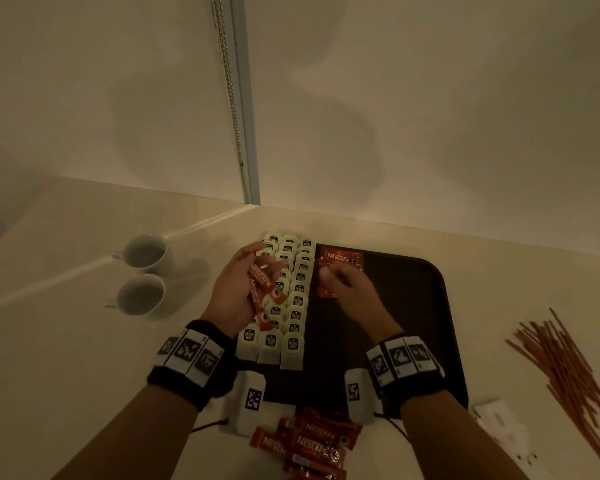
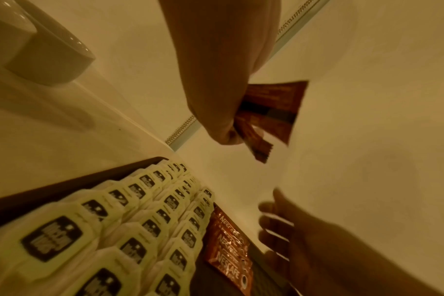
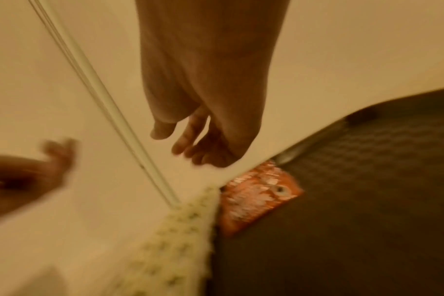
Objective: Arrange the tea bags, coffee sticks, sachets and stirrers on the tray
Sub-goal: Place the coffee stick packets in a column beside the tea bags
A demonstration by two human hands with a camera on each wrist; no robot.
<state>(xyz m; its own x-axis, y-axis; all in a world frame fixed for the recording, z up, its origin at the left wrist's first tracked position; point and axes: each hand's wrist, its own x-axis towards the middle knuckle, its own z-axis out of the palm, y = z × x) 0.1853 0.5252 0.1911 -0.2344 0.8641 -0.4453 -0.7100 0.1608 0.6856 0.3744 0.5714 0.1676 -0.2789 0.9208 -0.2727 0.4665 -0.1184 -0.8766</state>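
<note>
A dark tray [image 1: 413,323] holds three columns of pale tea bags [image 1: 297,301] along its left side. Beside them, at the tray's far end, lie several orange coffee sticks [image 1: 342,259]. My left hand [image 1: 257,271] hovers over the tea bags and grips a bundle of coffee sticks [image 1: 265,289]; in the left wrist view the hand [image 2: 223,120] shows them sticking out past its fingers [image 2: 274,112]. My right hand [image 1: 329,278] is low over the laid sticks. In the right wrist view its fingers [image 3: 188,144] hang relaxed and hold nothing.
Two white cups [image 1: 146,252] [image 1: 141,294] stand left of the tray. More loose coffee sticks [image 1: 312,441] lie at the table's near edge. A pile of brown stirrers [image 1: 561,368] and some white packets [image 1: 499,424] lie to the right. A wall rises close behind the tray.
</note>
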